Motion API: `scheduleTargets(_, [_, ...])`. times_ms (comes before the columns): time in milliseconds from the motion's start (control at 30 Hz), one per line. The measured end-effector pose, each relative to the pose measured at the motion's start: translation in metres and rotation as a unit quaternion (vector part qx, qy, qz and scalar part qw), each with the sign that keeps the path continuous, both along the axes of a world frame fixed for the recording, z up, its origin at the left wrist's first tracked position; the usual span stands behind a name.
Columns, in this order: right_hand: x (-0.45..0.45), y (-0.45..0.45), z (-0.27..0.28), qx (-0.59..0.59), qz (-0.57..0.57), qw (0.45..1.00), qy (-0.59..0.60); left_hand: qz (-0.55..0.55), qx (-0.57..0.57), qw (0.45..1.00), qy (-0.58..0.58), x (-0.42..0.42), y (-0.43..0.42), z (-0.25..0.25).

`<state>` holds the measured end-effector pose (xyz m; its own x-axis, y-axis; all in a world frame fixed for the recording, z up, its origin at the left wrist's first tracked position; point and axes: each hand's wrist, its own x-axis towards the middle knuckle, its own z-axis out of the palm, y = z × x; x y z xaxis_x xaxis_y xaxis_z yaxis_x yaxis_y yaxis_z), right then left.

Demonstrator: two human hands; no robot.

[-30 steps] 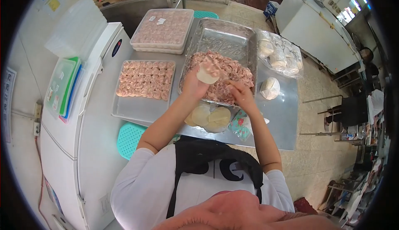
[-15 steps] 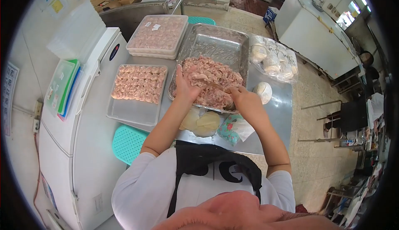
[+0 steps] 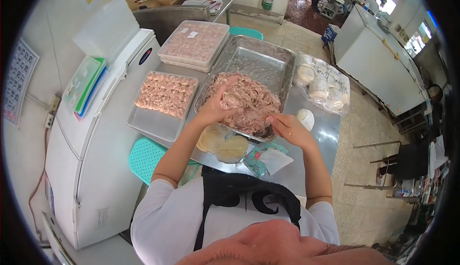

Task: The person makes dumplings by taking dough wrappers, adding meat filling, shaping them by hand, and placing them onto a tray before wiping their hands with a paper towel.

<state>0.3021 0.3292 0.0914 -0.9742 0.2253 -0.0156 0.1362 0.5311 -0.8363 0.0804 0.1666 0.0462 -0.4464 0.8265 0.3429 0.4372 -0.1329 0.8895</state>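
My left hand [image 3: 216,106] is cupped around a dumpling [image 3: 231,100], its wrapper topped with pink minced meat. It is over the near left part of a metal tray [image 3: 261,49] holding a large mound of minced meat [image 3: 256,92]. At the tray's near right edge, my right hand [image 3: 290,128] is closed in a pinch on a thin brown stick [image 3: 262,113], mostly lost against the meat. Round dumpling wrappers [image 3: 231,149] lie in front of the tray. To the left, a plastic box [image 3: 155,123] contains rows of finished dumplings [image 3: 165,94].
Stacked lidded boxes [image 3: 194,42] of dumplings stand behind left. A bag of wrapper stacks [image 3: 322,85] and a white round bundle [image 3: 305,119] sit on the right. A floral tissue packet [image 3: 263,160] is at the near edge. A white freezer [image 3: 117,145] borders the left.
My left hand has turned and closed more around the dumpling. The stick has drawn back from the dumpling with my right hand, which sits lower. The whole view has shifted slightly.
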Motion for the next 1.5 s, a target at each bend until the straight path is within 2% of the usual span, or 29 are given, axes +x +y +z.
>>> scheduleTargets(67, [0.0, -0.001, 0.0, 0.013, 0.015, 0.999, 0.03, -0.036, -0.035, 0.992, 0.112, -0.012, -0.002, -0.013])
scheduleTargets(167, [-0.003, -0.007, -0.014, 0.013, 0.018, 0.999, 0.026, -0.073, -0.078, 0.977, 0.185, -0.039, 0.001, -0.062])
scheduleTargets(200, [-0.006, -0.006, -0.023, 0.01, 0.017, 1.0, 0.016, -0.068, -0.108, 0.98, 0.151, -0.034, -0.003, -0.052])
scheduleTargets(267, [-0.016, 0.005, -0.059, 0.037, 0.055, 0.995, 0.081, -0.06, -0.167, 0.981, 0.08, -0.016, -0.012, -0.021])
scheduleTargets(300, [-0.019, 0.007, -0.064, 0.05, 0.072, 0.99, 0.115, -0.048, -0.185, 0.975, 0.11, -0.015, -0.013, -0.023])
scheduleTargets(367, [-0.022, 0.02, -0.071, 0.06, 0.07, 0.992, 0.088, -0.026, -0.223, 0.96, 0.169, -0.015, -0.015, -0.033])
scheduleTargets(400, [-0.022, 0.023, -0.071, 0.066, 0.07, 0.993, 0.073, 0.006, -0.234, 0.968, 0.087, -0.017, -0.014, -0.044])
scheduleTargets(467, [-0.019, 0.012, -0.061, 0.24, -0.035, 0.967, 0.072, 0.071, -0.246, 0.964, -0.075, -0.024, -0.01, -0.065])
scheduleTargets(500, [-0.019, 0.005, -0.057, 0.324, -0.087, 0.939, 0.072, 0.074, -0.244, 0.963, -0.083, -0.024, -0.009, -0.063])
scheduleTargets(600, [-0.021, -0.014, -0.077, 0.315, -0.036, 0.938, 0.141, 0.05, -0.268, 0.955, -0.113, -0.02, -0.012, -0.056])
scheduleTargets(667, [-0.019, 0.002, -0.096, 0.356, -0.042, 0.934, -0.001, -0.013, -0.323, 0.936, -0.137, -0.023, -0.011, -0.053])
scheduleTargets(700, [-0.02, 0.015, -0.098, 0.379, -0.042, 0.922, -0.068, -0.001, -0.301, 0.94, -0.16, -0.018, -0.013, -0.045])
scheduleTargets(767, [-0.009, 0.021, -0.07, 0.353, -0.036, 0.93, -0.096, 0.017, -0.267, 0.942, -0.202, -0.005, -0.022, -0.026])
scheduleTargets(800, [-0.001, 0.021, -0.058, 0.339, -0.035, 0.933, -0.114, 0.006, -0.227, 0.963, -0.143, -0.005, -0.025, -0.026])
scheduleTargets(900, [0.013, 0.026, -0.047, 0.142, -0.063, 0.987, 0.031, -0.036, -0.117, 0.992, -0.009, -0.003, -0.023, -0.026])
scheduleTargets(967, [0.01, 0.01, -0.048, 0.089, -0.015, 0.996, 0.018, -0.081, -0.084, 0.993, 0.022, -0.002, -0.019, -0.021])
scheduleTargets(1067, [0.0, -0.008, -0.065, 0.058, 0.031, 0.997, 0.048, -0.15, -0.161, 0.965, 0.141, -0.004, -0.014, -0.017])
scheduleTargets(1100, [-0.003, -0.009, -0.066, 0.057, 0.044, 0.995, 0.067, -0.139, -0.167, 0.968, 0.128, -0.005, -0.013, -0.021])
scheduleTargets(1167, [-0.008, 0.01, -0.058, 0.106, 0.051, 0.993, 0.017, -0.116, -0.183, 0.971, 0.102, -0.009, -0.011, -0.035])
scheduleTargets(1200, [-0.01, 0.015, -0.054, 0.129, 0.054, 0.99, -0.008, -0.066, -0.181, 0.979, 0.068, -0.01, -0.011, -0.043])
scheduleTargets(1267, [-0.008, -0.003, -0.056, 0.252, -0.034, 0.966, 0.05, 0.039, -0.174, 0.984, 0.003, -0.012, -0.009, -0.06])
scheduleTargets(1300, [-0.009, -0.013, -0.056, 0.312, -0.077, 0.944, 0.08, 0.031, -0.187, 0.982, -0.012, -0.021, -0.007, -0.078])
scheduleTargets(1367, [-0.017, -0.027, -0.069, 0.32, -0.067, 0.944, 0.055, 0.013, -0.215, 0.976, -0.045, -0.036, -0.005, -0.115])
scheduleTargets(1467, [-0.014, -0.007, -0.094, 0.358, -0.068, 0.93, -0.049, 0.019, -0.233, 0.972, 0.03, -0.016, -0.008, -0.069])
scheduleTargets(1500, [-0.014, 0.009, -0.096, 0.379, -0.069, 0.919, -0.088, 0.027, -0.248, 0.968, -0.026, -0.014, -0.01, -0.058])
